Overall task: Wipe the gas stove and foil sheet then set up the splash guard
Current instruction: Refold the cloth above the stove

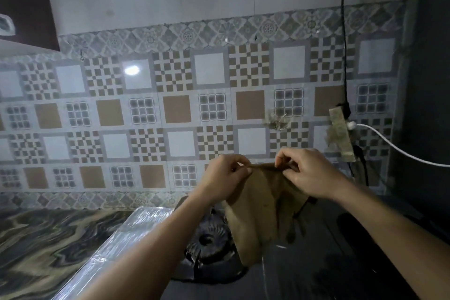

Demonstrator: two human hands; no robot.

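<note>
A brown cloth (260,204) hangs in the air above the black gas stove (304,273). My left hand (224,178) pinches its top edge at the left. My right hand (309,173) pinches the same edge at the right, so the cloth is stretched between them and droops over the burner (209,238). A shiny foil sheet (117,246) lies along the stove's left side, partly behind my left forearm.
The stove stands on a marbled dark counter (43,238) that runs off to the left. A patterned tile wall (170,109) rises behind. At the right, a taped wall socket (341,134) has a white cable (399,151) and a black cable coming from it.
</note>
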